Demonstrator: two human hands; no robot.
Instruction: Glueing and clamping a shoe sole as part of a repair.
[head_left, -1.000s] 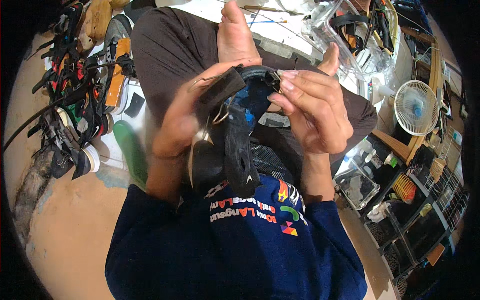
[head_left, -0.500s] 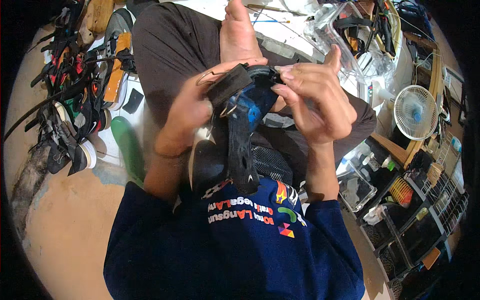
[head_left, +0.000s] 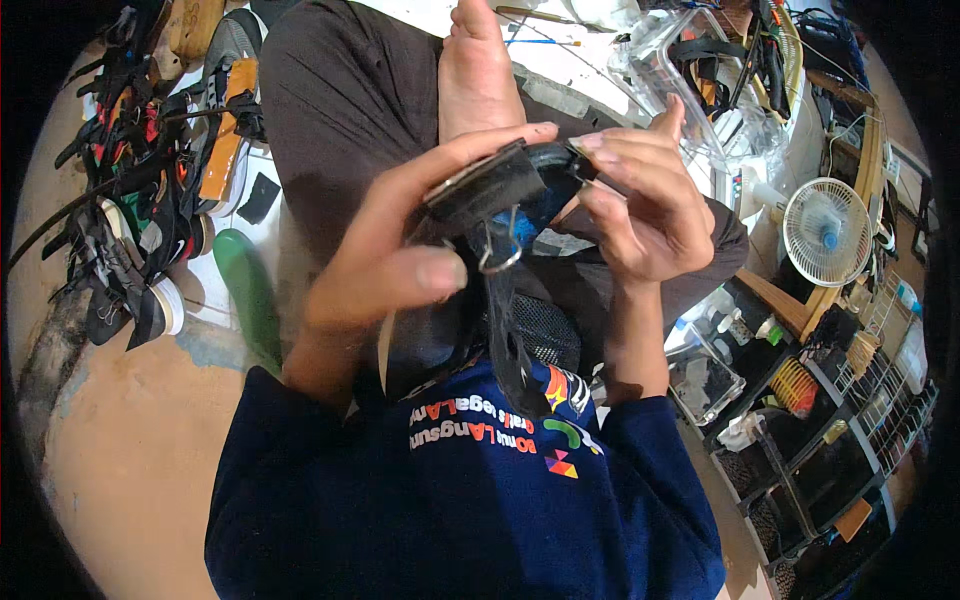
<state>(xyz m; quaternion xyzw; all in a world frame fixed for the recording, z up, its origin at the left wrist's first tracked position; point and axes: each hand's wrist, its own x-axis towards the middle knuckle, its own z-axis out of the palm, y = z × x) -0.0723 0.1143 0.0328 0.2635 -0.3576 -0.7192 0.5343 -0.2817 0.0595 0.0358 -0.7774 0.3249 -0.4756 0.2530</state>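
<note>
A black shoe (head_left: 572, 160) with blue showing inside is held up over my lap, its dark strap-like flap (head_left: 508, 350) hanging toward my shirt. A large black binder clip (head_left: 485, 190) sits against the shoe's left side, one wire handle sticking out below. My left hand (head_left: 390, 225) curves round the clip, its fingers stretched along the far side and its thumb raised off below. Its hidden fingertips leave the exact hold unclear. At the shoe's right edge, my right hand (head_left: 650, 205) pinches the rim between thumb and fingers.
Several shoes and dark scraps (head_left: 150, 220) lie heaped at the left, beside a green sole-shaped piece (head_left: 243, 290). A clear plastic box (head_left: 690, 50) stands at the far right. Further right are a white fan (head_left: 828, 232) and a wire rack (head_left: 880, 370).
The clip and the shoe have shifted slightly right and tilted. My left thumb has moved away from the clip, and the hanging flap has swung right.
</note>
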